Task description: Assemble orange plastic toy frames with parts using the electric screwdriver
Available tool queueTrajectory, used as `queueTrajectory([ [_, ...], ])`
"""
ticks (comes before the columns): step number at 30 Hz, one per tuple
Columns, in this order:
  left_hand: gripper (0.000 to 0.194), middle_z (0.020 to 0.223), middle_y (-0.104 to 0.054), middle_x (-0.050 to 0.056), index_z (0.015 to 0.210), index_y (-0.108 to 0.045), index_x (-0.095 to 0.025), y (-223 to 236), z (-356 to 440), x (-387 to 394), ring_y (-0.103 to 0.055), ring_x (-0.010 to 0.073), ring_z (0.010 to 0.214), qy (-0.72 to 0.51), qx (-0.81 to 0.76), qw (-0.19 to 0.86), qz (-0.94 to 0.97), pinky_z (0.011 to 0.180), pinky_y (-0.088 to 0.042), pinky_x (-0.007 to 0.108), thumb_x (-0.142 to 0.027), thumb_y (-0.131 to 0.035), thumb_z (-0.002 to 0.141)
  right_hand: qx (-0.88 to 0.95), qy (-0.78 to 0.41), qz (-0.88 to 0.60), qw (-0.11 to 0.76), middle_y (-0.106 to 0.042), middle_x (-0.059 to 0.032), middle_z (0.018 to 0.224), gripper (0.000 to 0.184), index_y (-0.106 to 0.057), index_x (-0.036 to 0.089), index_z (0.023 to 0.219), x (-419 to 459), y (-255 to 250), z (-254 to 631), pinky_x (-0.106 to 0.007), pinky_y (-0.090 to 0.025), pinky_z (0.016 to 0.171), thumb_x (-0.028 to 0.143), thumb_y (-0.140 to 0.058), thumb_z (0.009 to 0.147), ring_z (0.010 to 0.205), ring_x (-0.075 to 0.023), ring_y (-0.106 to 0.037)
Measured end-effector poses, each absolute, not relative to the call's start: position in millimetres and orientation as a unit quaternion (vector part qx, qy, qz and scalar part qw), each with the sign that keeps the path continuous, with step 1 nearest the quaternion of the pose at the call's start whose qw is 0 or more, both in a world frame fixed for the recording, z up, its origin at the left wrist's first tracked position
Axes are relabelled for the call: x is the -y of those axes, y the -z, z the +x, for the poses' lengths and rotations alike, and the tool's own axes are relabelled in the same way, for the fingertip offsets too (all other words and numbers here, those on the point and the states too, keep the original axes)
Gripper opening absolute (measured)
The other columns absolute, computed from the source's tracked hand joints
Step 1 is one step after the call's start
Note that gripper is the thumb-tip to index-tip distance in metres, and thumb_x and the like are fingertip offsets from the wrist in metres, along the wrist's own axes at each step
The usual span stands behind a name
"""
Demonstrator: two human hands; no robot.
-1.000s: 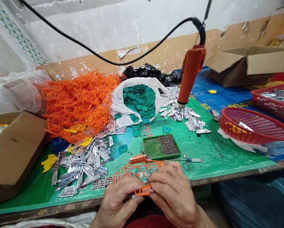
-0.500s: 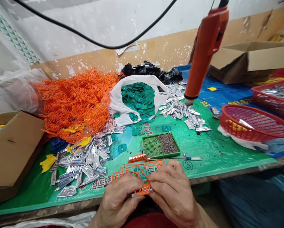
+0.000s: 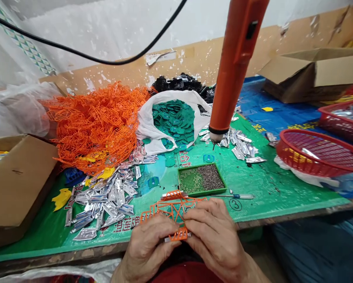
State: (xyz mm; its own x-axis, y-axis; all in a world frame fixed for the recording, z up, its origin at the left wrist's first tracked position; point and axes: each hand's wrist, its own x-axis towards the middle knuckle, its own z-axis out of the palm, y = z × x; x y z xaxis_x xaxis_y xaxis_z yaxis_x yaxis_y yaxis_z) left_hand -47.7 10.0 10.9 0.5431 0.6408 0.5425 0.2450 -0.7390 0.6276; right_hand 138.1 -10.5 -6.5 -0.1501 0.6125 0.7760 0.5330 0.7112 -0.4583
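Observation:
My left hand and my right hand meet at the near table edge, both pinched on a small orange plastic frame. A thin silver piece shows under the frame between my fingers. Just beyond the hands lies a green tray of small screws, and beside it a small screwdriver. An orange electric screwdriver hangs on a black cable above the table, its tip over the green mat.
A pile of orange frames, a white bag of green parts, silver pieces and black parts lie on the green mat. Cardboard boxes stand left and right; red baskets stand right.
The hanging orange screwdriver has swung left and nearer, now over the middle of the mat. My hands stay on the orange frame with little movement.

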Motion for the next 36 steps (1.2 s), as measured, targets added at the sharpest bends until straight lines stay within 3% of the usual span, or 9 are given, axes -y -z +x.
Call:
queueTrajectory([
  [4,0.012,0.080,-0.073,0.005,0.102,-0.065,-0.017,-6.8,-42.8,-6.5,-0.069,0.0132,0.073,-0.406,-0.278,0.231,0.839,0.070,-0.056,0.019,-0.019,-0.059,0.092,0.747,-0.029,-0.377,0.547,-0.074,-0.0029,0.084,0.011,-0.066,0.015,0.087,11.6,11.5,140.5,-0.035,-0.040,0.076,0.016,-0.056,0.093,0.080,-0.0164,-0.058],
  [9,0.025,0.100,-0.071,0.007,0.111,-0.057,-0.020,1.3,-35.4,1.2,-0.069,0.0155,0.095,-0.487,-0.319,0.203,0.788,0.085,-0.056,0.023,-0.016,-0.065,0.088,0.764,0.019,-0.377,0.524,-0.076,-0.0050,0.087,0.011,-0.067,0.015,0.090,11.7,15.6,154.0,-0.037,-0.042,0.080,0.014,-0.057,0.092,0.081,-0.0175,-0.061],
  [18,0.027,0.094,-0.068,0.006,0.097,-0.056,-0.018,8.6,-34.1,6.0,-0.068,0.0114,0.086,-0.495,-0.303,0.208,0.787,0.079,-0.055,0.017,0.004,-0.055,0.080,0.788,0.046,-0.358,0.499,-0.077,-0.0076,0.087,0.012,-0.067,0.014,0.093,15.0,27.1,159.2,-0.037,-0.044,0.081,0.012,-0.056,0.092,0.084,-0.0189,-0.062],
  [36,0.026,0.084,-0.068,0.004,0.093,-0.057,-0.019,5.1,-33.9,5.6,-0.066,0.0108,0.078,-0.502,-0.302,0.226,0.778,0.072,-0.054,0.017,0.004,-0.057,0.081,0.812,0.002,-0.327,0.483,-0.075,-0.0058,0.089,0.009,-0.066,0.014,0.093,5.8,23.9,165.0,-0.036,-0.045,0.078,0.010,-0.061,0.088,0.084,-0.0186,-0.060],
])
